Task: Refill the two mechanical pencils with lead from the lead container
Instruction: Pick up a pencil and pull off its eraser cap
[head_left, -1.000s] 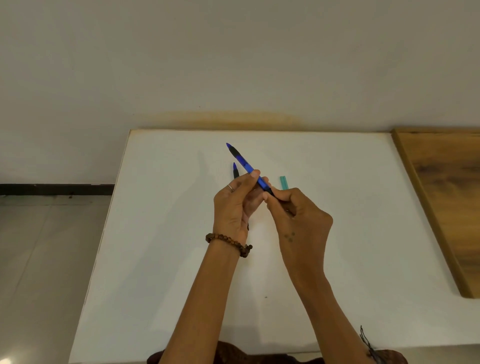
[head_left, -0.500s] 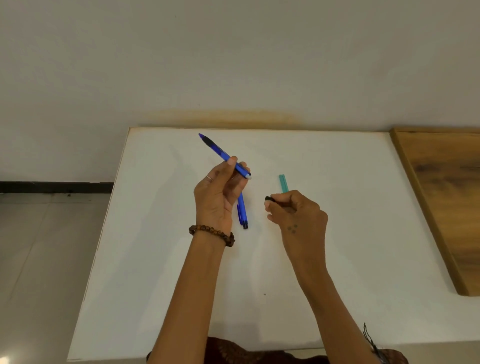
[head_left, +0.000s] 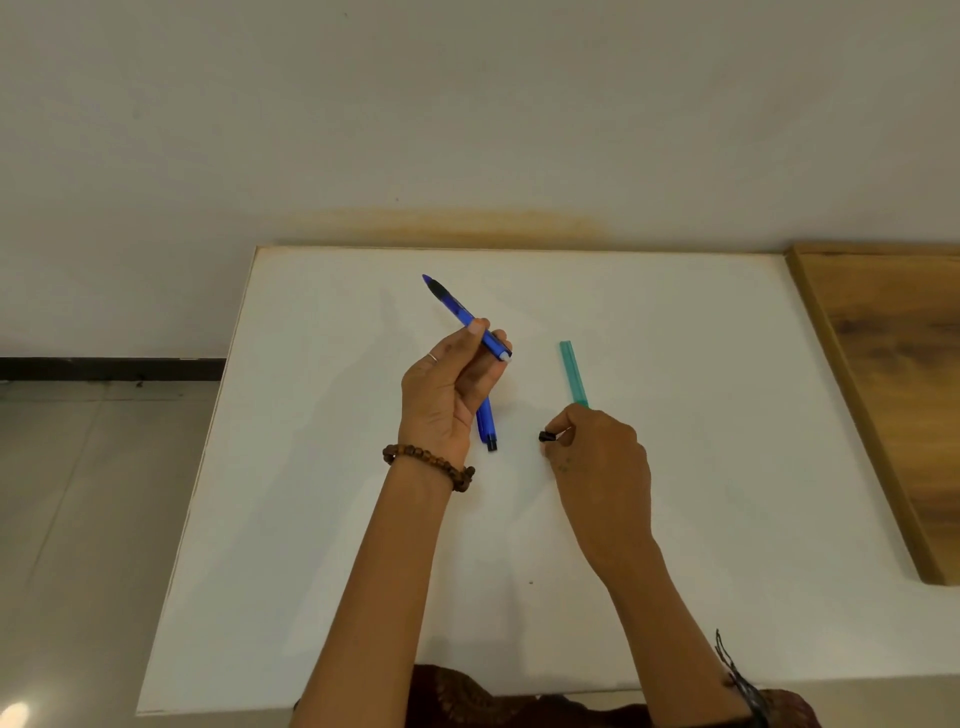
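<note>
Left hand (head_left: 441, 395) grips raised blue pencil (head_left: 465, 317); right hand (head_left: 597, 452) pinches black cap (head_left: 546, 436), lead container (head_left: 573, 373) just beyond.

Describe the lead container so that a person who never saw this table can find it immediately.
On the white table, look just beyond the right hand, toward the wall. The lead container lies flat there, its near end hidden by that hand. It is the only thin teal stick; both mechanical pencils are blue and lie further left.
</note>
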